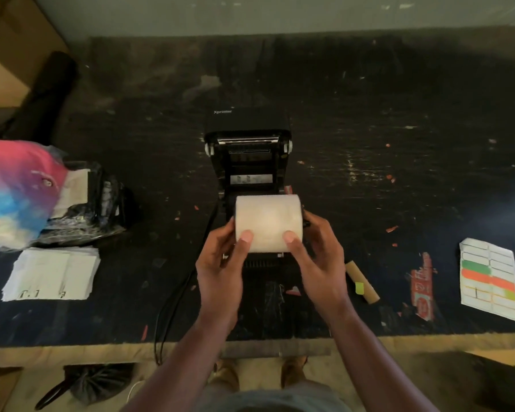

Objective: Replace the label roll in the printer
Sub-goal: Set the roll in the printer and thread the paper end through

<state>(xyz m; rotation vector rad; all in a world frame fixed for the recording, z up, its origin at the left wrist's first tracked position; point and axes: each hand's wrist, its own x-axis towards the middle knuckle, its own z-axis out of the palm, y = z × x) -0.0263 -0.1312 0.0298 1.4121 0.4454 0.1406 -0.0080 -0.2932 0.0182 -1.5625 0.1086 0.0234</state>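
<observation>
Dim, soft blur, bowed edges (wide-angle)

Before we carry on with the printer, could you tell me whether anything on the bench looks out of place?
A bare cardboard tube lies loose and askew on the table, right of the open printer, with red scraps scattered nearby. Both hands hold the label roll.

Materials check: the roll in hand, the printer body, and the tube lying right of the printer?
Label roll: looks like matte white paper, soft even sheen, no gloss. Printer: seems black moulded plastic, mostly matte, with a shiny strip, possibly metal, across the open lid. Tube: likely brown cardboard, dull and fibrous-looking, probably a spent core.
</observation>
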